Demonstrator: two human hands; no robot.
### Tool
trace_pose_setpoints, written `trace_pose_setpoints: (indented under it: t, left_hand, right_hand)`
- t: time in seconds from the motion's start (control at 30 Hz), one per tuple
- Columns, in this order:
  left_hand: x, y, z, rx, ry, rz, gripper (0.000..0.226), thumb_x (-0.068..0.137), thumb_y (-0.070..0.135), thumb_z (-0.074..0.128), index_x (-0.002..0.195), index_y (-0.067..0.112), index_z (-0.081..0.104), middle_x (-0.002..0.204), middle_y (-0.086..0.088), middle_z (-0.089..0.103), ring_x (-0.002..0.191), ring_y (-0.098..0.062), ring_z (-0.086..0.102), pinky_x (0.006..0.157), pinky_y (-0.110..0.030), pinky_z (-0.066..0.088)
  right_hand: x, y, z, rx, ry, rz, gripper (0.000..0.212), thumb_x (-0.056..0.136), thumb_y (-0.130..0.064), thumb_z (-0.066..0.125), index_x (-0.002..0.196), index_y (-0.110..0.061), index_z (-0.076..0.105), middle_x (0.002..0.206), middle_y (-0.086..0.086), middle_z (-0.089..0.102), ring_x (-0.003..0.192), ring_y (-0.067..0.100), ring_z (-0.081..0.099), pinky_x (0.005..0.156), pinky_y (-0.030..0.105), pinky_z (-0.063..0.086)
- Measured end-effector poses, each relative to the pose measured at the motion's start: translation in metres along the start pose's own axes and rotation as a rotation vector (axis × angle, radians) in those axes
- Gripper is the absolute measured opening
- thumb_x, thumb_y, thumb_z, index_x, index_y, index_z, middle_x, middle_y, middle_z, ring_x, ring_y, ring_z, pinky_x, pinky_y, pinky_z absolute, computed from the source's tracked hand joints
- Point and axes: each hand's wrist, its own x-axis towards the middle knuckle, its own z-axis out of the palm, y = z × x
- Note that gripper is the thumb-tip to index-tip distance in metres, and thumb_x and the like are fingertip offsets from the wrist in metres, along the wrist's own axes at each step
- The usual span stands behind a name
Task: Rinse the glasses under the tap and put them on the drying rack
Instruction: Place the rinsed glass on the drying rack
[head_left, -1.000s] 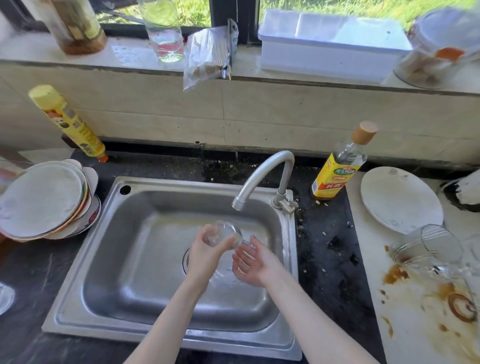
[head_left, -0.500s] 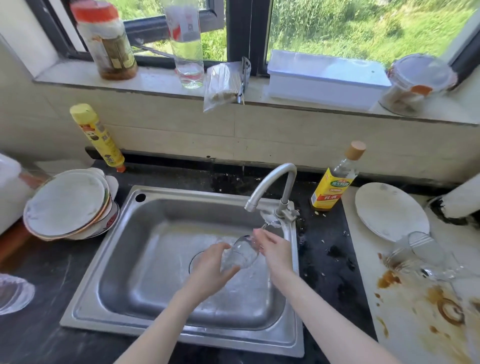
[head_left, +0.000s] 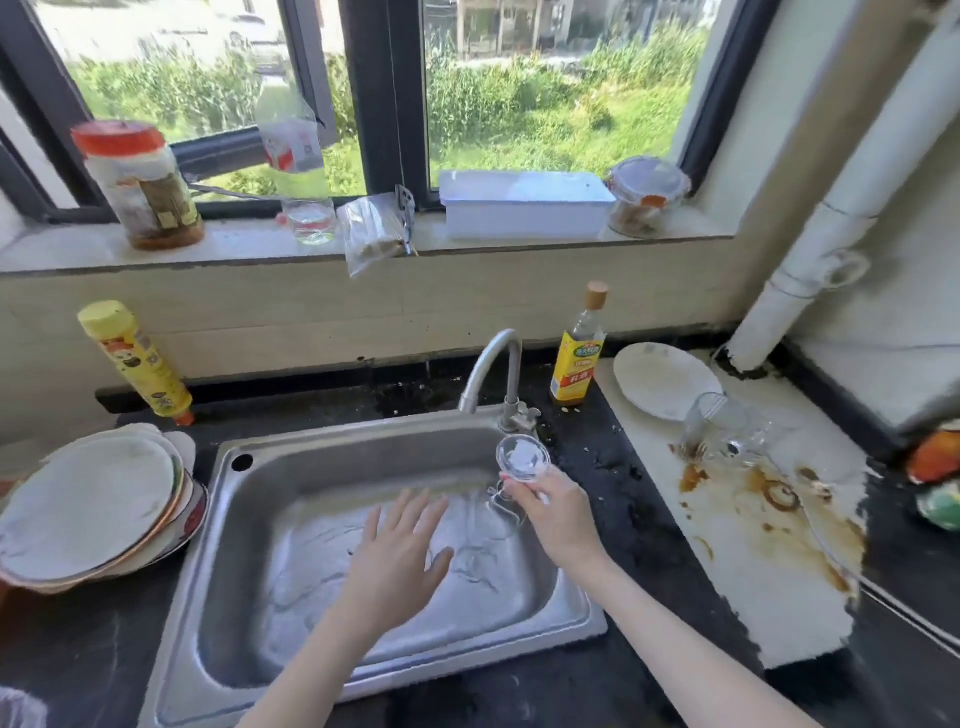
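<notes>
- We are holding a clear glass (head_left: 522, 457) in our right hand (head_left: 556, 512), fingers curled and pinching it near its lower part; it is tilted with its round end facing us, just below the tap's (head_left: 493, 364) spout and over the right rim of the sink (head_left: 291, 467).
- Our left hand (head_left: 400, 556) is hovering at the glass's 8 o'clock — fingers straight and spread apart, gripping nothing, above the wet basin.
- More glasses (head_left: 724, 428) are lying on their sides at the held glass's 3 o'clock, on the stained white counter (head_left: 769, 571), touching a white plate (head_left: 660, 376).
- A yellow-labelled bottle (head_left: 577, 353) is standing at 1 o'clock, just beside the tap.
- A stack of plates (head_left: 88, 504) is sitting at 9 o'clock, left of the sink — a yellow spray can (head_left: 135, 358) is leaning behind it.
- On the windowsill at 12 o'clock we are seeing a white lidded box (head_left: 524, 208), a plastic bag (head_left: 371, 234), a clear bottle (head_left: 298, 166) and a red-lidded jar (head_left: 137, 182).
</notes>
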Motion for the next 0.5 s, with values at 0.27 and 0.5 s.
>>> trace_pose_setpoints:
  t: [0.27,0.5]
  left_hand:
    - [-0.063,0.015,-0.013,0.029,0.020,0.307,0.059,0.096,0.051,0.007,0.123,0.023,0.052,0.121,0.003,0.063,0.113,-0.023,0.060,0.091,-0.043,0.048]
    - [-0.122,0.093,0.004,0.015,-0.085,0.623,0.056,0.096,0.051,0.013,0.124,0.021,0.051,0.123,0.000,0.062,0.114,-0.025,0.059,0.089,-0.043,0.050]
  right_hand:
    - [-0.126,-0.015,-0.029,0.117,0.253,0.134,0.013,0.087,-0.016,0.065,0.091,-0.009,0.075,0.089,0.001,0.067,0.081,0.004,0.061,0.075,0.014,0.045]
    - [-0.270,0.003,-0.071,0.152,0.537,0.294,0.013,0.086,-0.009,0.065,0.094,-0.004,0.074,0.088,-0.005,0.067,0.076,-0.020,0.058,0.071,-0.001,0.039]
